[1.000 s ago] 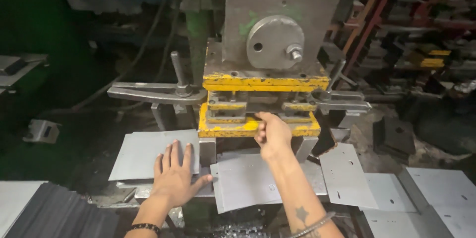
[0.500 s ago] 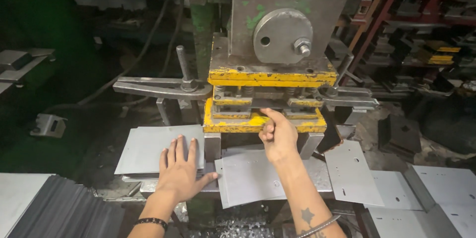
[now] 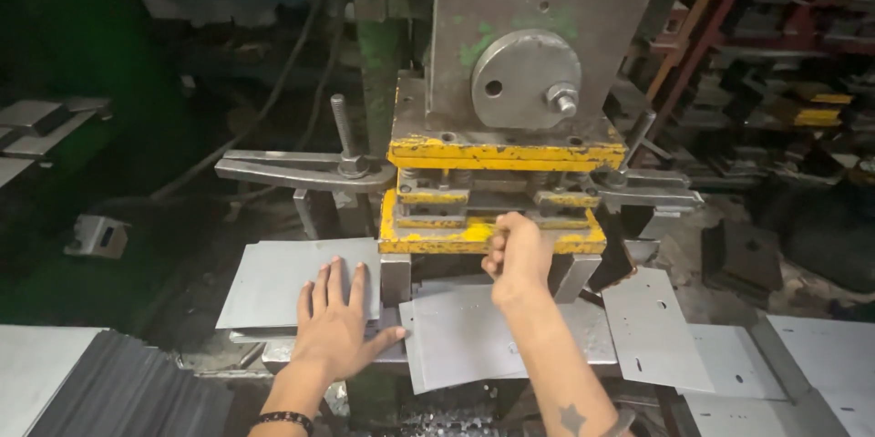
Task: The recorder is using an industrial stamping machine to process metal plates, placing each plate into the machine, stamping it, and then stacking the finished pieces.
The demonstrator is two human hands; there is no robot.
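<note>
My left hand lies flat with spread fingers on a stack of grey metal sheets left of the press. Its thumb reaches toward a grey metal sheet that lies on the press bed below the die. My right hand is closed at the front of the yellow die block, right at the die opening. What its fingers pinch is hidden by the hand. Above the die stands the grey press head with a round disc.
Punched grey sheets lie to the right of the press, more of them at the far right. A dark ribbed stack sits at the lower left. Clamp arms stick out on both sides of the die. Cluttered shelves stand at the right.
The view has shifted slightly. My right hand stays at the die front and my left hand stays flat on the left stack; nothing else visibly moved.
</note>
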